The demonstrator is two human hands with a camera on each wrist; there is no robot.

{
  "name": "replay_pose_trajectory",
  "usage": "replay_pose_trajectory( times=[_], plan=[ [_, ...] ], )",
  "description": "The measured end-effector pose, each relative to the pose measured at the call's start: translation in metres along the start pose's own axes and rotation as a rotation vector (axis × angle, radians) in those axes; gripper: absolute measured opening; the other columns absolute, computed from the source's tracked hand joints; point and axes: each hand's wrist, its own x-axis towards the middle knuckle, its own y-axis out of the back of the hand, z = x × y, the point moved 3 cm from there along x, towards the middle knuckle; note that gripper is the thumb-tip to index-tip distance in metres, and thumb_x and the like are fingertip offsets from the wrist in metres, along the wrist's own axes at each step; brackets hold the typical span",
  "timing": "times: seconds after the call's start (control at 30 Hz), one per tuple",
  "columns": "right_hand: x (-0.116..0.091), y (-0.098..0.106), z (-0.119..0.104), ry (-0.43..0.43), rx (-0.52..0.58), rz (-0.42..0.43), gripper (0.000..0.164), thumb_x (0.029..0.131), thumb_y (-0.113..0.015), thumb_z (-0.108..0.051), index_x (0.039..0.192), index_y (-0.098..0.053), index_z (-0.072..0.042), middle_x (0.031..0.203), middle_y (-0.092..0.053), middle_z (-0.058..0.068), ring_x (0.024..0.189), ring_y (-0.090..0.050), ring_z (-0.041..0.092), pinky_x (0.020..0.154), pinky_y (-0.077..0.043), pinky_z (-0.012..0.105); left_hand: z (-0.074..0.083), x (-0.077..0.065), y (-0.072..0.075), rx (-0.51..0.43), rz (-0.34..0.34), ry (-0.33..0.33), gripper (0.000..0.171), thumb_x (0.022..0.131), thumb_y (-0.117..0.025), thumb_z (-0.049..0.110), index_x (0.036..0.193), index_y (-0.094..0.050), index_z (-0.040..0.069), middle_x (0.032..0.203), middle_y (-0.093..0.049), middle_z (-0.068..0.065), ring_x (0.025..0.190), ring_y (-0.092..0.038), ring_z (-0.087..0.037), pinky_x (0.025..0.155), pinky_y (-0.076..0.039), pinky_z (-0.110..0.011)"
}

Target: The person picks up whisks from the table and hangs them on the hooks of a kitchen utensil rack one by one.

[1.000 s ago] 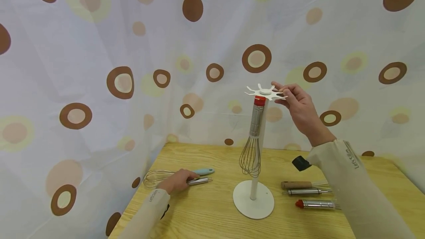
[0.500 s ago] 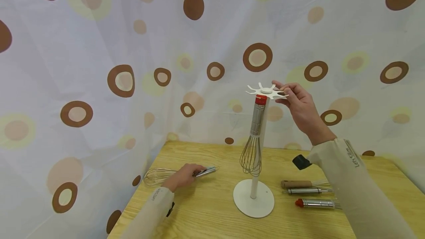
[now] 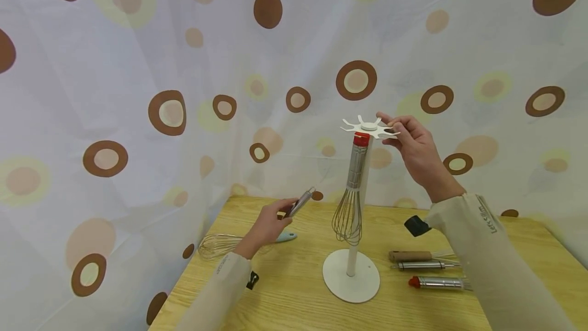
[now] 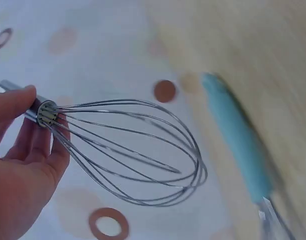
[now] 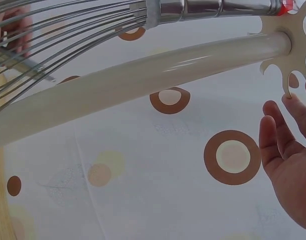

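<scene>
My left hand holds a metal whisk by its handle, up off the table, with the handle end pointing up and right. In the left wrist view, thumb and fingers grip the handle just behind the wire loops. A white stand with a round base and a star-shaped hook top stands to the right. My right hand pinches one edge of that top between thumb and fingers. From the top's near side hangs a larger whisk with a red end cap, loops down, beside the pole.
A whisk with a light blue handle lies on the wooden table behind my left hand. Right of the base lie a wooden-handled whisk, a slim metal-handled one and a red-capped one. A dotted curtain hangs behind.
My left hand has picked the metal whisk up from the table and moved it up and right, tilting its handle end upward. My right hand keeps its place on the stand's top.
</scene>
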Motion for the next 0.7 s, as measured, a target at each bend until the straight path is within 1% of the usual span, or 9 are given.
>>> replay_pose_trajectory(
  times=[0.13,0.23,0.33,0.5,0.6,0.7],
  plan=[
    [0.0,0.0,0.0,0.004,-0.005,0.001,0.016,0.1,-0.046,-0.018,0.105,-0.052,-0.004,0.142,-0.046,0.009,0.128,-0.042,0.015,0.088,-0.045,0.019,0.029,0.011,0.005,-0.155,0.12,-0.029,0.049,0.09,-0.063,0.001,0.136,-0.052,0.012,0.118,-0.059,-0.011,0.109,-0.057,-0.024,0.086,-0.05,-0.036],
    [0.0,-0.001,0.0,0.007,-0.005,-0.002,0.014,0.101,-0.045,-0.018,0.103,-0.053,-0.007,0.141,-0.046,0.009,0.128,-0.043,0.014,0.087,-0.045,0.02,0.049,0.018,0.009,-0.24,0.165,-0.062,0.048,0.089,-0.064,-0.001,0.135,-0.052,0.009,0.116,-0.06,-0.015,0.109,-0.057,-0.027,0.088,-0.05,-0.037],
    [-0.001,-0.002,0.0,0.011,-0.002,-0.005,0.014,0.1,-0.046,-0.018,0.103,-0.053,-0.007,0.141,-0.046,0.009,0.127,-0.043,0.013,0.087,-0.045,0.02,0.074,0.02,0.013,-0.295,0.177,-0.087,0.048,0.089,-0.063,-0.002,0.135,-0.052,0.006,0.116,-0.059,-0.017,0.109,-0.057,-0.029,0.09,-0.049,-0.037],
    [-0.001,-0.003,-0.001,0.01,0.005,-0.002,0.015,0.1,-0.046,-0.019,0.103,-0.053,-0.005,0.141,-0.046,0.009,0.125,-0.044,0.013,0.086,-0.045,0.02,0.114,0.018,0.021,-0.351,0.164,-0.143,0.046,0.091,-0.059,-0.003,0.135,-0.049,0.0,0.117,-0.058,-0.019,0.109,-0.056,-0.029,0.091,-0.048,-0.036],
    [-0.002,-0.004,0.0,0.01,0.009,0.001,0.017,0.1,-0.046,-0.019,0.103,-0.052,-0.003,0.141,-0.047,0.009,0.125,-0.044,0.013,0.085,-0.045,0.02,0.127,0.02,0.022,-0.373,0.149,-0.176,0.047,0.092,-0.058,-0.003,0.137,-0.047,0.0,0.119,-0.057,-0.02,0.11,-0.055,-0.029,0.092,-0.047,-0.036],
    [-0.001,-0.003,0.0,0.017,0.017,0.002,0.018,0.1,-0.046,-0.018,0.104,-0.051,-0.001,0.14,-0.047,0.008,0.125,-0.044,0.013,0.085,-0.045,0.02,0.139,0.023,0.024,-0.39,0.148,-0.221,0.047,0.092,-0.057,-0.004,0.138,-0.046,-0.002,0.119,-0.056,-0.023,0.111,-0.055,-0.031,0.092,-0.047,-0.035]
  ],
)
